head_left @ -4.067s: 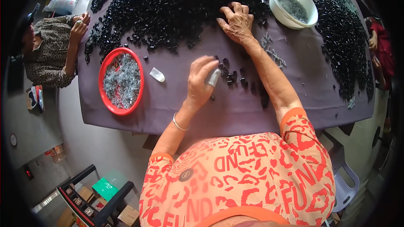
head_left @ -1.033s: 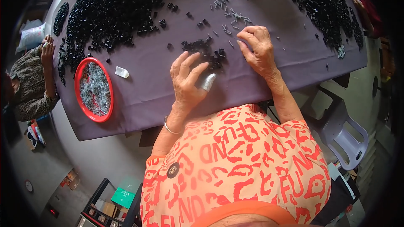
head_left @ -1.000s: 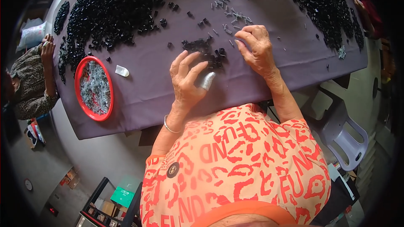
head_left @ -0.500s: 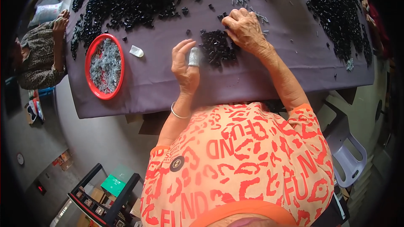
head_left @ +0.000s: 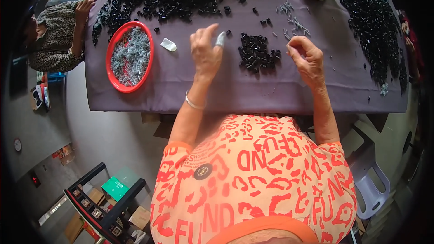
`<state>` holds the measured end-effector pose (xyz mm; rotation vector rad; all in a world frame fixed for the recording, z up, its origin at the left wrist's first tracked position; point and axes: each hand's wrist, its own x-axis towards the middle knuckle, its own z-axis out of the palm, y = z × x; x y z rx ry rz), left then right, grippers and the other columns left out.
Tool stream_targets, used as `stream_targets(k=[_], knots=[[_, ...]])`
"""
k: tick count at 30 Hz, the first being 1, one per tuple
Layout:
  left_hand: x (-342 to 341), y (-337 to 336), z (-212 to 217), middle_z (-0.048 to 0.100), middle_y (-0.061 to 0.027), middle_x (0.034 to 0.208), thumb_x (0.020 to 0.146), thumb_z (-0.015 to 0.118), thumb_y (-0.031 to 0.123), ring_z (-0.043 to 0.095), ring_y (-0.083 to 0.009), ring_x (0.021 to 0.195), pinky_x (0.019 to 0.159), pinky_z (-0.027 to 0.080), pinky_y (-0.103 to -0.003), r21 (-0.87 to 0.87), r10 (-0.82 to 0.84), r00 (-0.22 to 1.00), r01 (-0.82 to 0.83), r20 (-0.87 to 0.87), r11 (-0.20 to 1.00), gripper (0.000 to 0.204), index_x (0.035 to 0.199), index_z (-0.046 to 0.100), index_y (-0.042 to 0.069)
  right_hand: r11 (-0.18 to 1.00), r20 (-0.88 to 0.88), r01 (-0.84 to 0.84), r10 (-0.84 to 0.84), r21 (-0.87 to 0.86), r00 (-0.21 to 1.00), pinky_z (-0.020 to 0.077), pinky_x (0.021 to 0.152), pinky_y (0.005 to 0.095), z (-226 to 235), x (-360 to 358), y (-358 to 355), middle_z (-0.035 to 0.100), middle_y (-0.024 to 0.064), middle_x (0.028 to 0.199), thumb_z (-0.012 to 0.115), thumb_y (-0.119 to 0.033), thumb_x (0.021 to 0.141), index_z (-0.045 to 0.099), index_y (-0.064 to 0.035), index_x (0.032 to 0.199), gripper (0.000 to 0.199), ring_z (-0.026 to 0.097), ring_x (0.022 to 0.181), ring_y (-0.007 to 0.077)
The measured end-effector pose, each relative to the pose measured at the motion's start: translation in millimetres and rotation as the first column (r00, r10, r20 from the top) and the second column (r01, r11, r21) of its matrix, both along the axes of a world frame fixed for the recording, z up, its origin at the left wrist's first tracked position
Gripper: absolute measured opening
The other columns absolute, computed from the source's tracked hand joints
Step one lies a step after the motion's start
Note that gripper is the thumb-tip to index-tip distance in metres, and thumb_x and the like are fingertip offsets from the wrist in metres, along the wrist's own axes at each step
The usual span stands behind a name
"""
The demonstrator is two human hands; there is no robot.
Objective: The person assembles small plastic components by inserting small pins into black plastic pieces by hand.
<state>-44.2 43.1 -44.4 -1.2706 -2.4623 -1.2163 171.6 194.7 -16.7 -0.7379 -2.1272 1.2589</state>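
The left hand (head_left: 206, 55) is hovering left of the small heap of black pieces (head_left: 255, 52), fingers loosely spread; the right hand (head_left: 308, 61) is hovering just right of it, thumb and forefinger close together, and whether they are pinching anything I cannot tell. Light touches are probably serving best, as such pieces may be scattering easily. Underneath, a purple tablecloth (head_left: 190, 91) is showing creases; a red basin (head_left: 130, 89) is standing at left, and a chair (head_left: 364, 192) at lower right.

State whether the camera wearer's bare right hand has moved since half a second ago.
Yes. Judged against the rounded red plastic basin, the bare right hand has moved rightward, farther from it, and closer to the wearer's body.
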Motion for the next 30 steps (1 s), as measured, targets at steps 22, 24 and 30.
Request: stream_targets(k=[22, 24, 30], knots=[[-21.6, 2.3, 14.2, 0.068, -0.0059, 0.084, 0.079, 0.068, 0.009, 0.063, -0.0122, 0.073, 0.066, 0.049, -0.025, 0.036, -0.201, 0.81, 0.217, 0.551, 0.975, 0.016, 0.095, 0.072, 0.005, 0.973, -0.17, 0.208, -0.189, 0.101, 0.967, 0.0408, 0.061, 0.0167, -32.1, 19.1, -14.1, 0.055, -0.0033, 0.08, 0.061, 0.005, 0.084, 0.059, -0.0027, 0.087, 0.008, 0.049, 0.067, 0.0026], [-18.5, -3.2, 10.7, 0.068, -0.0012, 0.082, 0.084, 0.066, 0.005, 0.059, -0.0075, 0.069, 0.059, 0.045, -0.02, 0.206, -0.28, 0.838, 0.205, 0.468, 0.957, 0.013, 0.095, 0.071, 0.002, 0.963, -0.216, 0.256, -0.234, 0.078, 0.948, 0.0427, 0.063, 0.0172, -27.0, 21.4, -9.4, 0.058, -0.0035, 0.08, 0.062, 0.002, 0.085, 0.061, -0.0026, 0.09, 0.007, 0.052, 0.068, 0.0027], [8.3, -39.8, 10.9, 0.067, -0.0082, 0.094, 0.086, 0.066, 0.011, 0.063, -0.0107, 0.075, 0.057, 0.049, -0.019, 0.274, -0.261, 0.309, 0.0, 0.915, 0.962, 0.018, 0.103, 0.065, 0.003, 0.924, -0.17, 0.104, -0.177, -0.368, 0.969, 0.0467, 0.061, 0.0187, -15.9, 33.0, -7.2, 0.062, -0.0012, 0.082, 0.063, -0.003, 0.087, 0.063, -0.0022, 0.094, 0.007, 0.059, 0.07, 0.0048]])
